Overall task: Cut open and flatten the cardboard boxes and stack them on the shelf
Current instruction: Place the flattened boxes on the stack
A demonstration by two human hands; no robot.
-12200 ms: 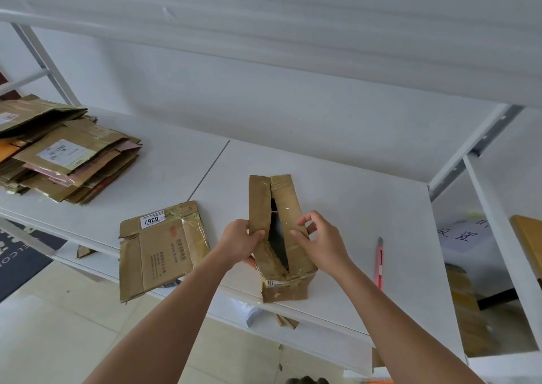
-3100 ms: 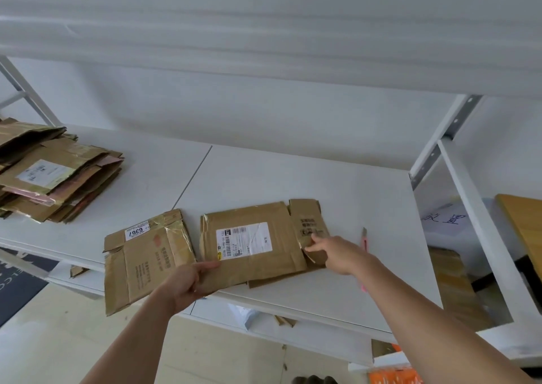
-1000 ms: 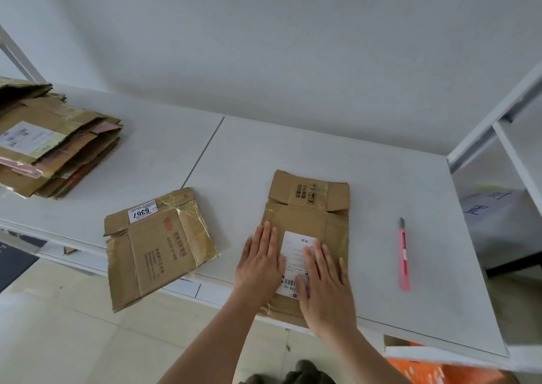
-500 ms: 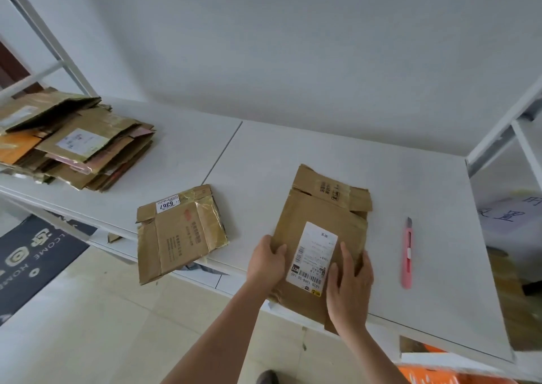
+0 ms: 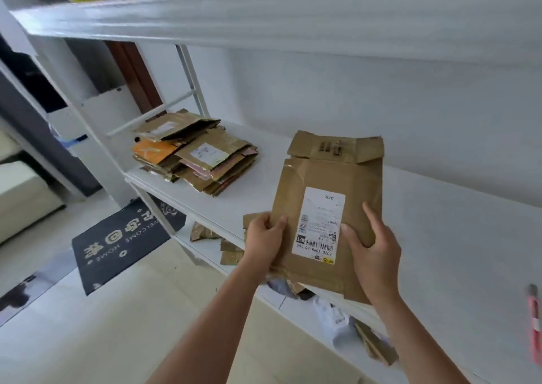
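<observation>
One flattened box point(image 5: 325, 216) is held above the shelf point(image 5: 440, 237) by both hands, left hand point(image 5: 265, 238) and right hand point(image 5: 371, 251), fingers gripping its lower edges; one stack point(image 5: 196, 155) is seen.

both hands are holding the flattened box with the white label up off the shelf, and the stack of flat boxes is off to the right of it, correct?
Not quite: the head view shows the stack of flat boxes to the left of the flattened box, not the right. The left hand and right hand do hold it up off the shelf.

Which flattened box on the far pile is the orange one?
The orange flattened box at the pile's left edge, near the shelf post; the rest are brown.
</observation>
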